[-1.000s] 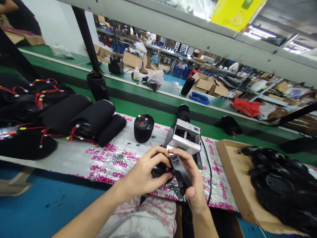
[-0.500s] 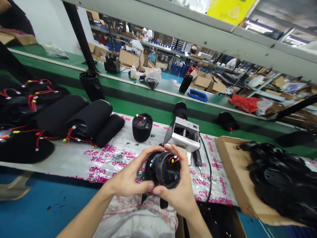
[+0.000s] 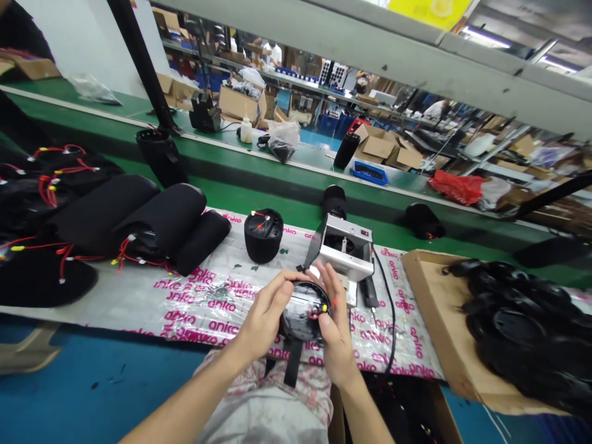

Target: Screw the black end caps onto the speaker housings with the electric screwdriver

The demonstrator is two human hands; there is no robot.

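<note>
Between both hands, close to the table's front edge, is a black round plastic housing with a glossy face. Short red wires with a yellow connector stick out of its right side, and a black strap hangs below. My left hand grips the left rim, thumb on top. My right hand holds the right rim, its thumb by the wires and its upper fingers partly raised. Just beyond them stand a silver metal machine and a black fabric-covered cylinder with wires on top.
Black fabric-covered cylinders with red wires are piled at left. A cardboard box of black plastic parts stands at right. A black-handled screwdriver and a cable lie by the machine. Behind runs a green ledge; an overhead beam crosses above.
The housing has been turned so its glossy face points up, and its strap now hangs down in view. My left thumb has moved onto its top; my right thumb has shifted up towards the wires.
</note>
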